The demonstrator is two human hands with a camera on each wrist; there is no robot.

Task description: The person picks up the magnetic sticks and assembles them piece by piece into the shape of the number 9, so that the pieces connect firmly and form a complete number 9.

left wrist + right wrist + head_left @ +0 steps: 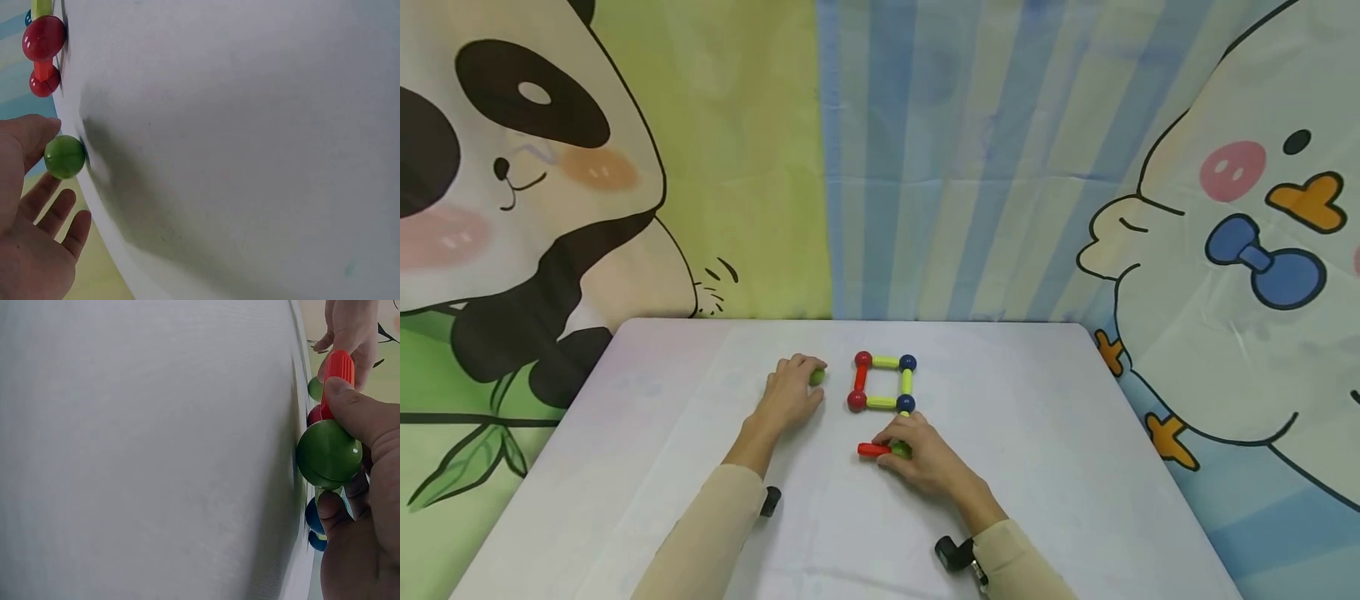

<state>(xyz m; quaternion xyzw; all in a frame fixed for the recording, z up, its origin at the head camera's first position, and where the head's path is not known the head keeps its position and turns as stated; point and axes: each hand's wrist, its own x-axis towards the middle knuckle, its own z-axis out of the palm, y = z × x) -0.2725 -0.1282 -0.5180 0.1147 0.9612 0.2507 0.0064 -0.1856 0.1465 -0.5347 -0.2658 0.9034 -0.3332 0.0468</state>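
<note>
My left hand (788, 390) has its thumb and index finger around a green ball (64, 157) on the table, left of a square frame. The other fingers of that hand are spread apart. My right hand (925, 454) pinches a second green ball (330, 454), from which a red rod (874, 450) points left; its thumb also lies against the rod. The square, just beyond the right hand, has red balls (857, 401) on its left corners and blue balls (907, 362) on its right. One red rod (860, 378) and several yellow-green rods (885, 362) link them.
A white table (1045, 467) lies under both hands. Behind it hangs a cartoon curtain (925, 167) with a panda and a white bird. A small black camera (953, 553) sits on the right wrist, another (771, 501) on the left.
</note>
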